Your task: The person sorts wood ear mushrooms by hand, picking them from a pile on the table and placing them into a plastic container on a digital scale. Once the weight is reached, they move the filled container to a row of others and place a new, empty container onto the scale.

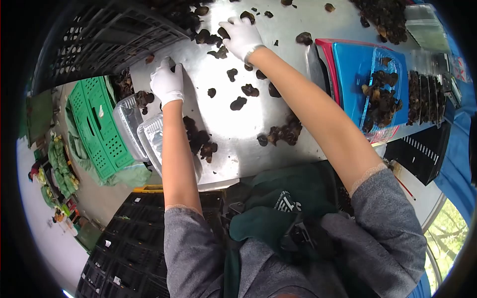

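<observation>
My right hand (242, 38), in a white glove, reaches over the far part of the metal table. A dark wood ear mushroom (223, 33) sits between its thumb and forefinger, and another mushroom (247, 17) lies right at its other fingertips. To the left, my white-gloved left hand (167, 82) is low over the table, fingers pointing away from me. A bit of dark mushroom (173, 68) shows between its thumb and fingers. Single wood ear mushrooms (238, 103) are scattered between my forearms, with a small heap (284, 133) closer to my body.
A black crate (119, 39) leans over the table's far left. Clear plastic trays (130, 121) stand by my left forearm, near a green crate (97, 124). At right, a filled clear tray (382, 99) rests on a blue tray (348, 64). A larger mushroom pile (385, 17) lies far right.
</observation>
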Demonstrator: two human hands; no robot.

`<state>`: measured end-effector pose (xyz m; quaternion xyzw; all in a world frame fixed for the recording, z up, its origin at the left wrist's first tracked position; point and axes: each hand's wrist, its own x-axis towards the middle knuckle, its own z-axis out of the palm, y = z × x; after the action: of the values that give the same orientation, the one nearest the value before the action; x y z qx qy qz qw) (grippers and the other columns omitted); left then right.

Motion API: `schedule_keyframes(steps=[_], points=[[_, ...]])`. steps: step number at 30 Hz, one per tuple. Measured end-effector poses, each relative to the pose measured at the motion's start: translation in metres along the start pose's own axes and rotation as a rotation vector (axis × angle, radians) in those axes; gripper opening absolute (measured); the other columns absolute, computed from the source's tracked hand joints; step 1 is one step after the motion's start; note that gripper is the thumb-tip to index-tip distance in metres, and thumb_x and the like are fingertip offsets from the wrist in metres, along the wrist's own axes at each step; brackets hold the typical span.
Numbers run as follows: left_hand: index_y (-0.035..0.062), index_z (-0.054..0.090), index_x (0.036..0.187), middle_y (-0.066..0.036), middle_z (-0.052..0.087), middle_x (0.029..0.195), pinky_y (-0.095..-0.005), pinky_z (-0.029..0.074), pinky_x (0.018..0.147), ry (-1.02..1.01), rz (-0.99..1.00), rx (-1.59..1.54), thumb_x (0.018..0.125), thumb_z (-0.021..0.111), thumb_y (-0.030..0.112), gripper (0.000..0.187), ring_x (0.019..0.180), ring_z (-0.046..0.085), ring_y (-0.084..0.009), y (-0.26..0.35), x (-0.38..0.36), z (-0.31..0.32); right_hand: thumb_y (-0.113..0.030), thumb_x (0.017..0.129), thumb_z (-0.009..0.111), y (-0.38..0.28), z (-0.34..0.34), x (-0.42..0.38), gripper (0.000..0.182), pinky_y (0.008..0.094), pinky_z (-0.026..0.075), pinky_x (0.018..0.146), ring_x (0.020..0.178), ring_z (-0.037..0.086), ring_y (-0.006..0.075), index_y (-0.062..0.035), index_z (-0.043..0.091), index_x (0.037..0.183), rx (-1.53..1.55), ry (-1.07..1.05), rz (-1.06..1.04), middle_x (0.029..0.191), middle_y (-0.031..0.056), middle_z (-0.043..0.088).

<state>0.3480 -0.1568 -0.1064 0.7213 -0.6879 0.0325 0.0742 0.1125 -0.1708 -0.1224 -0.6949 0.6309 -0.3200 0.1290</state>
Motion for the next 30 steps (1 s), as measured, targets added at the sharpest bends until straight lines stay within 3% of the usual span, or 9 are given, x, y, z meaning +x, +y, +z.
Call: schedule_keyframes(steps=[6,9,10,11,15,21,23,26,30], points=[[0.0057,0.071,0.086,-0.013,0.066,0.087,-0.0374,0.047,0.082,0.049,-0.065,-0.585,0.084,0.068,0.023,0.017,0.084,0.060,-0.0280,0.019,-0.045,-0.041,-0.003,0.086,0.052,0.007,-0.054,-0.016,0.022,0.0241,0.047,0.063,0.068,0.057,0.0099,-0.0030,0.063,0.105,0.625,-0.213,0.397,0.085,0.0061,0.066],[0.0025,0.067,0.092,-0.008,0.065,0.091,-0.0305,0.049,0.083,-0.071,-0.106,-1.011,0.086,0.069,0.009,0.009,0.085,0.061,-0.0180,0.056,-0.110,-0.064,0.001,0.079,0.052,0.015,-0.083,-0.064,0.021,0.0296,0.051,0.080,0.086,0.065,0.0175,-0.0036,0.066,0.094,0.796,-0.178,0.514,0.090,0.0079,0.069],[0.0026,0.067,0.092,-0.007,0.065,0.094,-0.0303,0.048,0.085,-0.197,-0.204,-1.127,0.087,0.067,0.007,0.007,0.090,0.060,-0.0190,0.072,-0.128,-0.071,-0.001,0.078,0.053,0.019,-0.084,-0.079,0.022,0.0334,0.047,0.087,0.095,0.061,0.0222,-0.0059,0.065,0.096,0.485,-0.187,0.283,0.097,0.0090,0.066],[0.0046,0.067,0.100,-0.010,0.065,0.101,-0.0332,0.049,0.089,-0.139,0.033,-0.969,0.087,0.066,0.007,0.014,0.100,0.061,-0.0224,0.077,-0.140,-0.063,-0.003,0.077,0.055,0.022,-0.082,-0.093,0.024,0.0373,0.044,0.094,0.105,0.057,0.0268,-0.0082,0.065,0.097,0.175,-0.192,0.046,0.103,0.0100,0.064],[0.0101,0.057,0.129,-0.015,0.055,0.121,-0.0388,0.047,0.094,-0.363,0.075,-0.874,0.083,0.067,0.015,0.047,0.111,0.058,-0.0304,0.096,-0.182,-0.043,-0.002,0.073,0.055,-0.014,-0.097,-0.156,0.032,0.0440,0.036,0.100,0.117,0.046,0.0341,-0.0105,0.062,0.104,0.164,-0.332,0.092,0.123,0.0120,0.053],[0.0082,0.066,0.115,-0.009,0.060,0.107,-0.0265,0.048,0.062,-0.430,0.024,-1.068,0.077,0.067,0.003,0.039,0.062,0.051,-0.0137,0.086,-0.215,-0.058,0.000,0.075,0.056,-0.016,-0.126,-0.172,0.023,0.0406,0.038,0.096,0.108,0.054,0.0320,-0.0104,0.065,0.093,0.178,-0.170,0.086,0.112,0.0108,0.062],[0.0042,0.067,0.105,-0.012,0.063,0.102,-0.0327,0.050,0.075,-0.029,0.157,-0.852,0.083,0.066,0.003,0.023,0.081,0.060,-0.0218,0.081,-0.194,-0.043,0.000,0.077,0.054,-0.012,-0.107,-0.133,0.024,0.0408,0.041,0.094,0.105,0.054,0.0321,-0.0119,0.066,0.094,0.184,-0.080,0.057,0.110,0.0100,0.062],[0.0060,0.062,0.118,-0.017,0.060,0.111,-0.0381,0.049,0.086,-0.008,0.048,-0.768,0.088,0.062,0.019,0.032,0.097,0.061,-0.0331,0.105,-0.135,-0.059,-0.003,0.079,0.052,0.005,-0.056,-0.096,0.023,0.0415,0.043,0.092,0.099,0.054,0.0327,-0.0123,0.067,0.095,0.107,-0.044,-0.220,0.103,0.0104,0.062],[0.0076,0.066,0.113,-0.016,0.062,0.106,-0.0379,0.049,0.083,-0.217,0.202,-0.569,0.091,0.057,0.021,0.027,0.090,0.063,-0.0306,0.109,-0.101,-0.030,-0.007,0.080,0.053,0.021,-0.068,-0.096,0.019,0.0389,0.045,0.093,0.101,0.055,0.0319,-0.0103,0.067,0.094,0.206,-0.303,0.036,0.101,0.0125,0.062]])
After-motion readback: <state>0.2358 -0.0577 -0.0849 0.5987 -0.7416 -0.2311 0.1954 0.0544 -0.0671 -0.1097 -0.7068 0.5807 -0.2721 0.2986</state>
